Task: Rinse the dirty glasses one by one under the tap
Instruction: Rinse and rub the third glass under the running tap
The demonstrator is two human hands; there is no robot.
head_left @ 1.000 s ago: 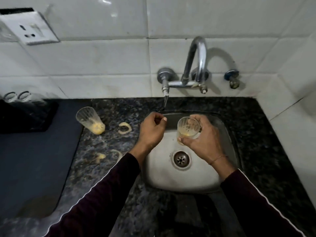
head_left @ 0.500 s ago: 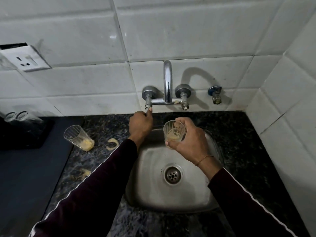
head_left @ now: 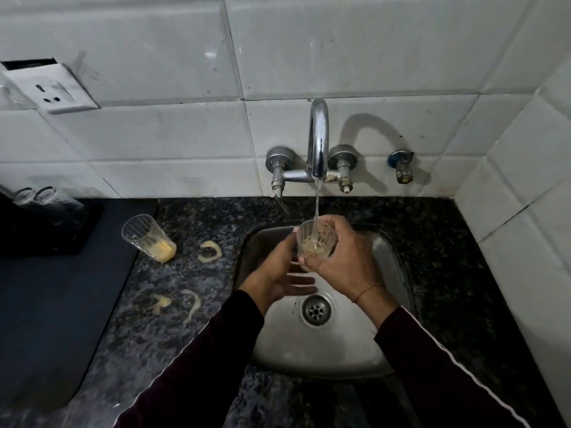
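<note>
My right hand point(head_left: 343, 261) grips a small ribbed glass point(head_left: 315, 240) with yellowish residue, held upright over the steel sink point(head_left: 309, 350). A thin stream of water runs from the chrome tap point(head_left: 319, 140) straight into this glass. My left hand point(head_left: 279, 273) is just left of and below the glass, fingers spread, its thumb near the rim; whether it touches the glass is unclear. A second dirty glass point(head_left: 147, 237) with a yellow layer at its bottom stands on the dark granite counter point(head_left: 160, 319) to the left.
Yellow ring-shaped stains point(head_left: 210, 251) mark the counter between the sink and the second glass. A dark blue mat point(head_left: 46, 304) covers the left side, with a black tray holding clear glasses point(head_left: 37, 194) at its back. White tiled walls stand behind and to the right.
My left hand has come off the tap handle and dropped beside the glass. Water now runs from the spout. My right hand has brought the glass under the stream.
</note>
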